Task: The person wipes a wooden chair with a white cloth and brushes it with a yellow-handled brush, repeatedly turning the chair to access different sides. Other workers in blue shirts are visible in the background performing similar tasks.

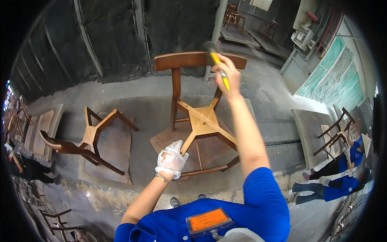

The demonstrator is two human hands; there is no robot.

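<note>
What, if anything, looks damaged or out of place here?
The thin white glove on the left hand looks torn: bare skin shows through a ragged gap. The right hand, holding a yellow-handled brush, is bare. Nothing else stands out.

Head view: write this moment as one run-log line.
left hand: white-gloved, at brown wooden chair; right hand: holding yellow-handled dark brush, at curved brown backrest

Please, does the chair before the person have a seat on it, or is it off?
Off. The chair has none; its cross-shaped support lies bare, and the brown sheet below shows through the gaps.
</note>
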